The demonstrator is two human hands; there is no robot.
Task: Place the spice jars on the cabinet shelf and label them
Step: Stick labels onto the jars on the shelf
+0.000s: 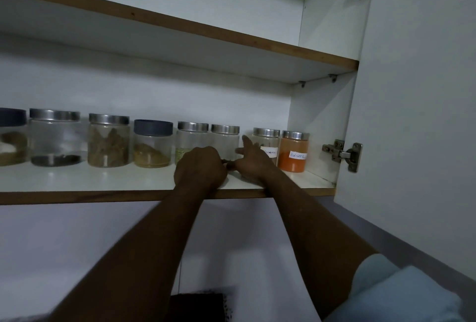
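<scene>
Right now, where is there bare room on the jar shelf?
Bare: the front strip of the lower shelf before the left jars, and a narrow gap between the orange jar and side wall. Crowded: the back row, and where left hand and right hand meet.

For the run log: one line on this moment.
left hand: curled before unlabelled jar | right hand: fingers spread | labelled: orange jar, its neighbour
</scene>
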